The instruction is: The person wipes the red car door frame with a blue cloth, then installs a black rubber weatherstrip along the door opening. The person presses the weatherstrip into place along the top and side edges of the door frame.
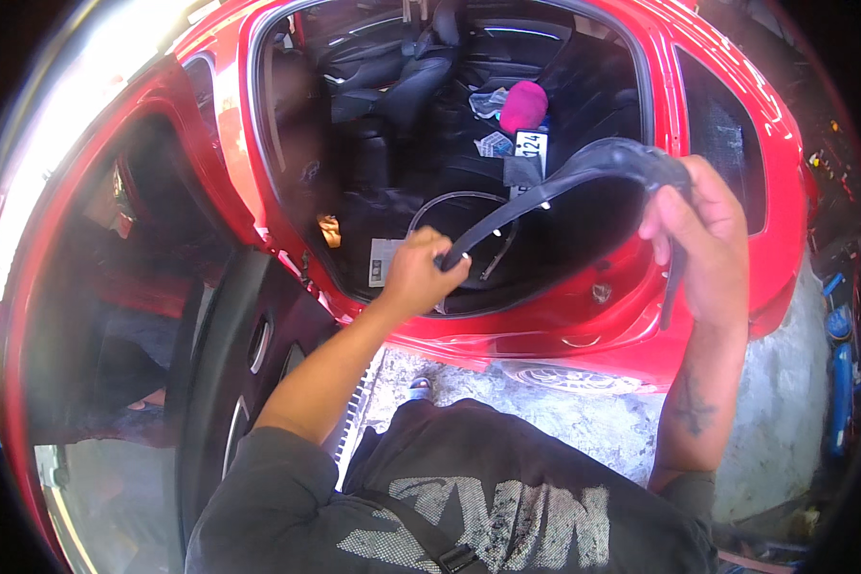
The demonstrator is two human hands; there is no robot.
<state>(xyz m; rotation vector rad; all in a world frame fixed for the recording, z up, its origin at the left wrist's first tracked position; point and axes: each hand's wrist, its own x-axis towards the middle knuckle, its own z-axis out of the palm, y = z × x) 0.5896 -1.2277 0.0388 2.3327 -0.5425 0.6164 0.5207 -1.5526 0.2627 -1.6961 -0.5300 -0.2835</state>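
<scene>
A long black curved trim strip (603,163) is held up in front of the open rear doorway of a red car. My left hand (424,275) is closed around its lower, narrow end near the door sill. Up on the right, my right hand (703,230) grips the wider end, fingers bent over it, and a tail of the strip hangs below that hand. A small dark flap (522,172) shows at the strip's upper edge. Behind the strip, a thin pale curved line (459,195) arcs over the car floor; whether it belongs to the strip I cannot tell.
The open red door (230,354) stands at my left. On the dark rear seat lie a pink rounded bundle (523,106) and a white plate (531,145). A paper sheet (381,260) and a gold-coloured item (329,230) lie on the car floor. Blue tools (841,373) lie far right.
</scene>
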